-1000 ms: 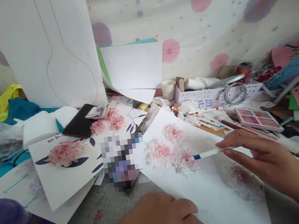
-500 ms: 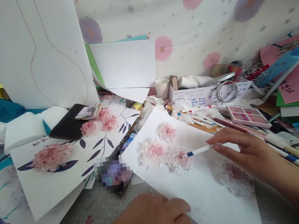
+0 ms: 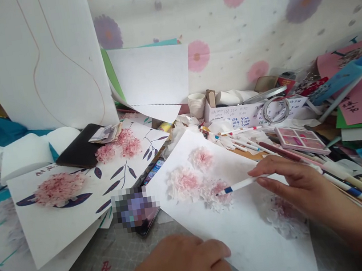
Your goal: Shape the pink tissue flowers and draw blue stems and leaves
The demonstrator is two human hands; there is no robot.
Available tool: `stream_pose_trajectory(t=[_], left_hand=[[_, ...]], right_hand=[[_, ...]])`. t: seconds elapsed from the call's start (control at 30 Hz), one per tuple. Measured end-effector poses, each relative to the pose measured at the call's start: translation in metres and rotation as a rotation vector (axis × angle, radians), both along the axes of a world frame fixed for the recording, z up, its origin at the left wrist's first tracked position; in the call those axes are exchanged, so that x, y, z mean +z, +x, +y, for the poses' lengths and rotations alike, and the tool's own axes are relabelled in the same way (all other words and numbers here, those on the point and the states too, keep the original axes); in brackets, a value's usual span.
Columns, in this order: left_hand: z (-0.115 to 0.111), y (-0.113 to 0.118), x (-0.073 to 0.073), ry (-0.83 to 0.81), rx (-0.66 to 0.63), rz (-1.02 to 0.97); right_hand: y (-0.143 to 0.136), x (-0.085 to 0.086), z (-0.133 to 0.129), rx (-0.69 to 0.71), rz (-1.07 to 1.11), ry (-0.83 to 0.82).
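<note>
A thin white paintbrush (image 3: 240,184) with a blue collar and dark tip is pinched between the thumb and fingers of my right hand (image 3: 289,183). Its tip touches, or is just above, the lower pink-white ruffled flower (image 3: 218,191). That flower is on a white paper sheet (image 3: 238,235), beside two similar flowers (image 3: 184,184). Under my right hand lies another flower (image 3: 285,217), greyer with a dark pink centre. My left hand (image 3: 192,266) rests at the sheet's lower left edge with its fingers curled; what is beneath them is hidden.
Left are flower pictures with dark leaves (image 3: 91,193), a black wallet (image 3: 75,152) and a phone (image 3: 144,223) on the grey cutting mat (image 3: 106,253). Brushes (image 3: 352,183), a pink colour palette (image 3: 303,140), paper cups (image 3: 197,105) and a tape roll (image 3: 277,111) crowd the right and back.
The brush tip has shifted slightly left and down over the lower flower, and my right hand moved a little with it. My left hand stays in place.
</note>
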State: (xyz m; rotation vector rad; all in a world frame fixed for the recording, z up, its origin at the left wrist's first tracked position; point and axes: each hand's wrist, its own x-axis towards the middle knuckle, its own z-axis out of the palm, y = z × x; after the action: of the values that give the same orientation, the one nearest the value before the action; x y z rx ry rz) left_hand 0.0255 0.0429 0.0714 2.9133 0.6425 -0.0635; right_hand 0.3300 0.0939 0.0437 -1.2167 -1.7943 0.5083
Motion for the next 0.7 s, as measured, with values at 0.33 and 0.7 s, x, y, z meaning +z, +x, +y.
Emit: stream_pose_trajectory(t=[0.33,0.7], left_hand=[[0.003,0.007,0.000,-0.019,-0.051,0.040],[0.008,0.006,-0.029,0.044,-0.072,0.023]], right_hand=[[0.007,0.002,0.002,-0.033,0.017,-0.039],[0.009,0.003,0.001,-0.039,0.028,-0.059]])
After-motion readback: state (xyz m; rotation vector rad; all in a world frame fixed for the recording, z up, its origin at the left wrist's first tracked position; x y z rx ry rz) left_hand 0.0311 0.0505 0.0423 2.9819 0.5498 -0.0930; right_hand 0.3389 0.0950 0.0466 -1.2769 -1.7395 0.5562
